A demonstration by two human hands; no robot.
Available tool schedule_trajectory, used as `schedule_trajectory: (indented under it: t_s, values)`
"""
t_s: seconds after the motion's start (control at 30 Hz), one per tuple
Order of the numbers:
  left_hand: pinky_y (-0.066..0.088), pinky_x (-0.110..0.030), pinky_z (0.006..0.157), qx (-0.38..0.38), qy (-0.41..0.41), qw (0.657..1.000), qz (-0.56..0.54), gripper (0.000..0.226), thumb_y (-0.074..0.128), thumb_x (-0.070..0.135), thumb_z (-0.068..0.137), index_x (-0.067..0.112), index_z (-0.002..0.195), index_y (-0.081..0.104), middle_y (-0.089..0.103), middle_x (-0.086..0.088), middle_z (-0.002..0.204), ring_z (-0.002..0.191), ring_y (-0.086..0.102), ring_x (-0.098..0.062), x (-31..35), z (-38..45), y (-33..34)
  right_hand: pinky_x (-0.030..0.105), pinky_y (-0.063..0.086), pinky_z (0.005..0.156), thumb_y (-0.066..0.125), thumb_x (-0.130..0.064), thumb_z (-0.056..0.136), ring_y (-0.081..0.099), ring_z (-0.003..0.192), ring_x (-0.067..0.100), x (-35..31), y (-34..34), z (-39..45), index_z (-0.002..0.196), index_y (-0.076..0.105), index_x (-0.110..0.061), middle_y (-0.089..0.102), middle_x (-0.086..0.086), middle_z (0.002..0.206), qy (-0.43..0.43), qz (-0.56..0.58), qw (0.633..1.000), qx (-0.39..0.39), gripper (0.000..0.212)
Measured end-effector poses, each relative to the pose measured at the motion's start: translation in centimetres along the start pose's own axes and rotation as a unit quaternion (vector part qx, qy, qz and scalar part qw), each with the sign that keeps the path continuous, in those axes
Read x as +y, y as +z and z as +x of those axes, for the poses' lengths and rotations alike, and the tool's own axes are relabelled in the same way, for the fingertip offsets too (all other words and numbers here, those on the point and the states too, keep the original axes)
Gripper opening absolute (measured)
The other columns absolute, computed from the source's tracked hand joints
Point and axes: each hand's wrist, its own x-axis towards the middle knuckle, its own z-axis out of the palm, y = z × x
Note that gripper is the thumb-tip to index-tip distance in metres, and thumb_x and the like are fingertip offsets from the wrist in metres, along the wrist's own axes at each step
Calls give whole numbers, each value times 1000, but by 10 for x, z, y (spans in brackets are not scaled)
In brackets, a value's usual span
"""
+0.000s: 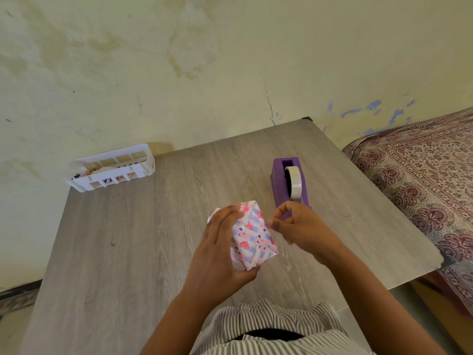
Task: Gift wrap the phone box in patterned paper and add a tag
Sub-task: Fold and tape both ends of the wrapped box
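Note:
The phone box (252, 237) is covered in white paper with pink hearts and blue checks, and is lifted off the grey wooden table (143, 239). My left hand (222, 242) grips the box from its left side, fingers across the top and thumb under the near end. My right hand (298, 226) is just right of the box, at the front of the purple tape dispenser (289, 183). Its thumb and fingers are curled in a pinch; a strip of clear tape between them is too faint to make out. No tag is in view.
A white slotted basket (112, 167) holding small items stands at the table's far left corner against the wall. A bed with a maroon patterned cover (419, 180) lies right of the table. The table's right edge is close to the dispenser.

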Motion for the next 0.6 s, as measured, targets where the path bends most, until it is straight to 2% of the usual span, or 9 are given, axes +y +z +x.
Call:
schedule_trajectory:
  t_s: [0.1, 0.17, 0.23, 0.33, 0.43, 0.5, 0.6]
  values:
    - [38, -26, 105, 8, -69, 996, -53, 108, 80, 51, 58, 21, 142, 19, 23, 25, 143, 132, 36, -4, -9, -3, -3, 24, 41, 58, 70, -31, 83, 52, 60, 13, 23, 0, -1, 98, 54, -19, 54, 1, 62, 11, -48, 999, -6, 26]
    - [36, -20, 105, 4, -93, 993, -73, 113, 81, 54, 56, 21, 143, 17, 17, 33, 144, 132, 33, 2, -11, -7, -1, 24, 39, 57, 70, -30, 84, 53, 62, 13, 30, -3, 0, 99, 55, -18, 59, 5, 69, 16, -4, 1000, 11, 25]
    - [33, -16, 105, -3, -89, 994, -71, 110, 77, 61, 57, 23, 141, 18, 22, 28, 143, 131, 35, 0, -11, -12, 3, 24, 37, 56, 69, -29, 84, 51, 64, 13, 35, -9, 5, 101, 55, -16, 60, 5, 76, 18, 31, 996, 78, 26]
    - [23, -9, 107, -24, -78, 995, -60, 105, 62, 75, 63, 18, 141, 20, 33, 11, 143, 132, 37, -10, -11, -15, 6, 28, 37, 58, 67, -32, 86, 50, 70, 12, 44, -19, 17, 111, 46, -15, 53, 0, 81, 36, 21, 979, 199, 38]
    - [26, -15, 109, -29, -66, 996, -47, 106, 66, 71, 62, 17, 142, 20, 32, 9, 144, 134, 37, -13, -11, -15, 7, 32, 41, 66, 63, -37, 88, 52, 79, 18, 60, -21, 27, 116, 44, -14, 53, 1, 87, 65, -9, 970, 235, 42]
    - [28, -17, 109, -29, -56, 997, -42, 106, 66, 71, 62, 21, 142, 18, 29, 15, 145, 134, 36, -11, -9, -14, 7, 32, 40, 64, 59, -41, 90, 52, 79, 19, 69, -20, 35, 111, 49, -12, 55, 3, 91, 87, -8, 968, 234, 37]
    - [28, -16, 109, -33, -44, 997, -54, 106, 71, 65, 62, 26, 142, 14, 20, 28, 146, 135, 32, -5, -7, -13, 7, 31, 35, 54, 57, -46, 90, 44, 59, 16, 78, -18, 47, 90, 57, -10, 59, 6, 81, 111, 62, 966, 224, 36]
